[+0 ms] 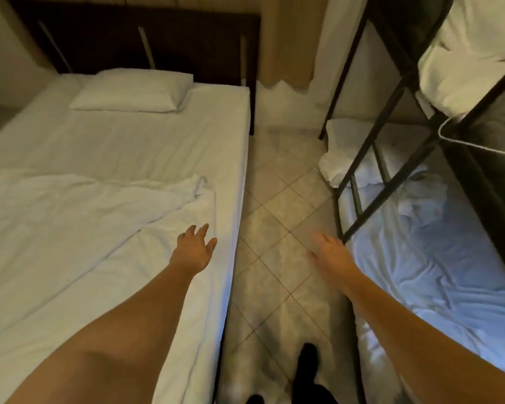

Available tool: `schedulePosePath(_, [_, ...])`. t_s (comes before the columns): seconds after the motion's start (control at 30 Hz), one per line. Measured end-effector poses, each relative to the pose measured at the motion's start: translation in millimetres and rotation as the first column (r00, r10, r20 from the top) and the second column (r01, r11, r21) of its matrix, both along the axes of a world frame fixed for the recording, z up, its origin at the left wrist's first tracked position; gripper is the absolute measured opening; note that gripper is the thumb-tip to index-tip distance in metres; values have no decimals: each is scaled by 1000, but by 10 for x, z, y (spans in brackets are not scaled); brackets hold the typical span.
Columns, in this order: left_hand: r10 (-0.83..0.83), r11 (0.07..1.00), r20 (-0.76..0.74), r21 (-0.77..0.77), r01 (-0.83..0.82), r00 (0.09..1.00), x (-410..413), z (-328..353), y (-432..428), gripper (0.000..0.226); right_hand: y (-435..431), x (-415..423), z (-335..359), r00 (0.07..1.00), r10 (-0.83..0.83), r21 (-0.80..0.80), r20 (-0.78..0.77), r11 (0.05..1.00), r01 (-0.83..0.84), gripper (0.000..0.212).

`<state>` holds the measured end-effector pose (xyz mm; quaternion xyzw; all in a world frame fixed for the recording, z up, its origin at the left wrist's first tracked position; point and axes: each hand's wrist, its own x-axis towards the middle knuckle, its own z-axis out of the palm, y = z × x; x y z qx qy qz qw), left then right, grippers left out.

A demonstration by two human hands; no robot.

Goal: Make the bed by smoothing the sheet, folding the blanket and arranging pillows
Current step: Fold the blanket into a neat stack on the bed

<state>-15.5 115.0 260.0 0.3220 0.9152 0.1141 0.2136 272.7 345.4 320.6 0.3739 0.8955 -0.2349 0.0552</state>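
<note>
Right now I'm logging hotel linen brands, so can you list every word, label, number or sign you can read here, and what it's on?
None: no readable text anywhere in this view.
The pillow, the rumpled blanket and the sheet on the left bed show plain white fabric, no tag or print.
The dark headboard and the bunk frame carry no lettering.

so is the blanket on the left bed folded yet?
No. The blanket lies spread and rumpled over the sheet, its top edge bunched, no neat fold.
</note>
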Motion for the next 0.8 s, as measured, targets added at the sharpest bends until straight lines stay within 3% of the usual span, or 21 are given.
schedulePosePath(0.2, [211, 977, -27, -28, -212, 977, -529, -103, 170, 64, 884, -1000, -202, 977, 214, 16, 8, 977, -214, 62])
schedulePosePath(0.43, [507, 862, -11, -1, -507, 862, -815, 57, 325, 65, 1691, -2315, -186, 895, 446, 22, 1, 895, -446, 65])
schedulePosePath(0.8, [737, 676, 60, -49, -735, 674, -1492, 13, -19, 64, 1623, -4303, -334, 725, 689, -39, 5, 724, -688, 67])
